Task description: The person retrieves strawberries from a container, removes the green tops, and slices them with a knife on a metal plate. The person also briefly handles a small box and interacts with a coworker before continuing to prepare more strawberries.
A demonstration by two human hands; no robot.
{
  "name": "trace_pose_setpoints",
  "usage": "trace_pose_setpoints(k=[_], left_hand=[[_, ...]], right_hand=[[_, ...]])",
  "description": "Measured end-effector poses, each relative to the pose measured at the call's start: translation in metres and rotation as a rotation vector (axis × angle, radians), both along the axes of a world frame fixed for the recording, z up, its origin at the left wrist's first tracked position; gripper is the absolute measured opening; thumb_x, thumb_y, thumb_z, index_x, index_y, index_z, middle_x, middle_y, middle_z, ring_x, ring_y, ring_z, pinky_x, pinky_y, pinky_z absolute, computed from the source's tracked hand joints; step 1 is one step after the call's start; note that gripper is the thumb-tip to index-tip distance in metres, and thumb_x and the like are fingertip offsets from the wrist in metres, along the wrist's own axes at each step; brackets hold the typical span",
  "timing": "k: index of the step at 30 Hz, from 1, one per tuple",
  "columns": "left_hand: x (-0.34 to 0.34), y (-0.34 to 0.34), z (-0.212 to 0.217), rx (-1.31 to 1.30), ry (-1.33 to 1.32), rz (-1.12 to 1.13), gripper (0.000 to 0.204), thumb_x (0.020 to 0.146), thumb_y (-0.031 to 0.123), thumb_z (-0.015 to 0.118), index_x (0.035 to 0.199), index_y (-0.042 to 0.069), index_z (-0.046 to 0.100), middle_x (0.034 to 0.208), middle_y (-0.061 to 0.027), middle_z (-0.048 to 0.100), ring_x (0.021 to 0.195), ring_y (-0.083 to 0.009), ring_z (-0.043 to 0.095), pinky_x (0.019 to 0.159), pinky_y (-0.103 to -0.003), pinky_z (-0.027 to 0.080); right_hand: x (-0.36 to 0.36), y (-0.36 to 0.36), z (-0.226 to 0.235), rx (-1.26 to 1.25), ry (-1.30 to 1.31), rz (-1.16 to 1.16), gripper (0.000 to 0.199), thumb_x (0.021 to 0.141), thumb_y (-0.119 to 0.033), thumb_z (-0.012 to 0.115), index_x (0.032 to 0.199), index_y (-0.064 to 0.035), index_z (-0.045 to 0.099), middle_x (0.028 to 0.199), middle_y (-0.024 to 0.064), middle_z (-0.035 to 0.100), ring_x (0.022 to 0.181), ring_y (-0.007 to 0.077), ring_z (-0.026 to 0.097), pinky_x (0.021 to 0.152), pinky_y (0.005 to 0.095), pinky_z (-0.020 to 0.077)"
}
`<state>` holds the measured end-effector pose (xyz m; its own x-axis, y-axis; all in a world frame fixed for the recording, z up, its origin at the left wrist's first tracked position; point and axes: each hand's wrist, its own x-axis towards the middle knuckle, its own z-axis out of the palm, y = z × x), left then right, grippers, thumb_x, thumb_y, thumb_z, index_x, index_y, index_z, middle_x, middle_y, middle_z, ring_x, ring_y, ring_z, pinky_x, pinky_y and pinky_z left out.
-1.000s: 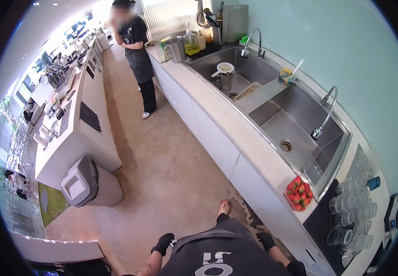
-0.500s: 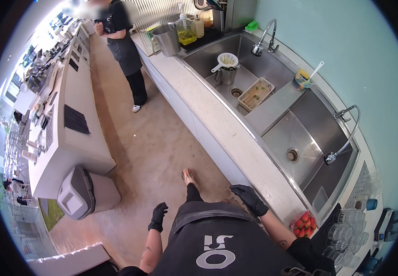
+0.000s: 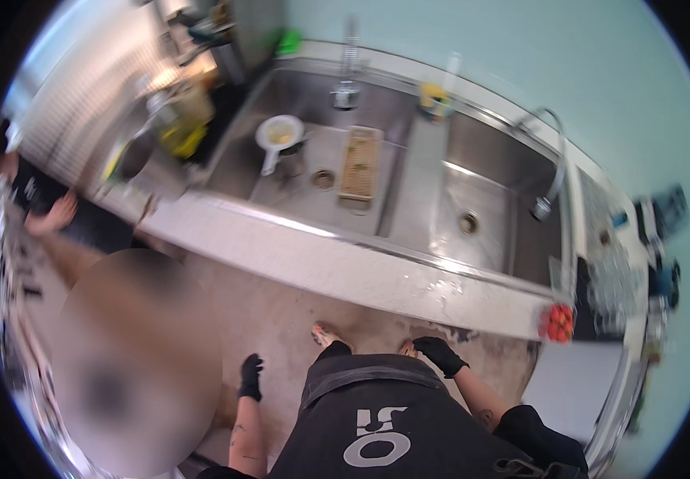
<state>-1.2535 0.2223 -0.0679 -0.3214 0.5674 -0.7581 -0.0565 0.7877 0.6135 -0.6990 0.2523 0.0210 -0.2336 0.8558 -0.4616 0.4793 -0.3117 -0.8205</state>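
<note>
My left hand point(image 3: 251, 378), in a black glove, hangs over the floor left of my apron with loosely bent fingers and nothing in it. My right hand point(image 3: 439, 357), gloved alike, hovers in front of the counter point(image 3: 297, 246), its fingers stretched out and holding nothing. Past the counter edge lies a double steel sink point(image 3: 417, 184). Its left basin holds a white strainer point(image 3: 279, 133) resting on a metal jug point(image 3: 290, 162), and beside them a beige plastic basket point(image 3: 361, 164). Red strawberries point(image 3: 557, 322) sit at the counter's right end, nearest to my right hand.
Two faucets, one at the left basin point(image 3: 346, 94) and one at the right point(image 3: 543, 207), rise behind the sink. A small cup point(image 3: 434, 99) with yellow in it stands between them. Glassware point(image 3: 612, 291) crowds the right side. A metal pitcher point(image 3: 149, 164) and a co-worker's hand point(image 3: 61, 211) are at left.
My view has swung right toward the sink, which now spans the upper middle. The bin has left the view, and the co-worker appears at the left edge. Both my hands remain empty.
</note>
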Motion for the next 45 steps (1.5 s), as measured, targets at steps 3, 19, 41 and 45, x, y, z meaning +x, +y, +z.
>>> trace_pose_setpoints(k=[3, 19, 41, 45], left_hand=[[-0.065, 0.092, -0.012, 0.081, 0.027, 0.04, 0.036, 0.088, 0.038, 0.051, 0.119, 0.021, 0.056, 0.096, -0.0014, 0.065, 0.072, -0.0138, 0.055, 0.065, -0.03, 0.04], [0.356, 0.132, 0.051, 0.14, -0.224, -1.486, 0.046, 0.086, 0.041, 0.054, 0.122, 0.013, 0.053, 0.1, -0.008, 0.065, 0.073, -0.0196, 0.06, 0.063, -0.032, 0.041], [0.619, -0.197, 0.004, -0.25, 0.107, -2.084, 0.025, 0.088, 0.039, 0.05, 0.101, 0.018, 0.053, 0.078, -0.0024, 0.059, 0.054, -0.0162, 0.047, 0.046, -0.03, 0.034], [0.7, -0.255, -0.009, -0.199, 0.152, -2.082, 0.026, 0.088, 0.04, 0.05, 0.101, 0.018, 0.052, 0.078, -0.0022, 0.058, 0.054, -0.0165, 0.046, 0.046, -0.03, 0.034]], right_hand=[[0.003, -0.064, 0.003, -0.065, -0.065, -0.425, 0.029, 0.09, -0.022, 0.048, 0.1, -0.002, 0.066, 0.101, 0.0143, 0.066, 0.096, 0.0268, 0.061, 0.086, 0.0353, 0.0474], [-0.109, -0.398, -0.03, -0.117, -0.439, -0.941, 0.027, 0.082, -0.018, 0.052, 0.105, -0.01, 0.064, 0.102, 0.011, 0.065, 0.097, 0.0289, 0.06, 0.083, 0.0387, 0.0482], [-0.188, -0.72, -0.046, 0.388, 0.449, -2.573, 0.032, 0.085, -0.031, 0.057, 0.1, -0.0056, 0.068, 0.091, 0.0066, 0.067, 0.081, 0.0167, 0.061, 0.068, 0.0317, 0.0495], [-0.179, -0.763, -0.039, 0.333, 0.323, -2.576, 0.029, 0.086, -0.03, 0.056, 0.099, -0.0068, 0.067, 0.094, 0.007, 0.066, 0.084, 0.0161, 0.061, 0.074, 0.0317, 0.0498]])
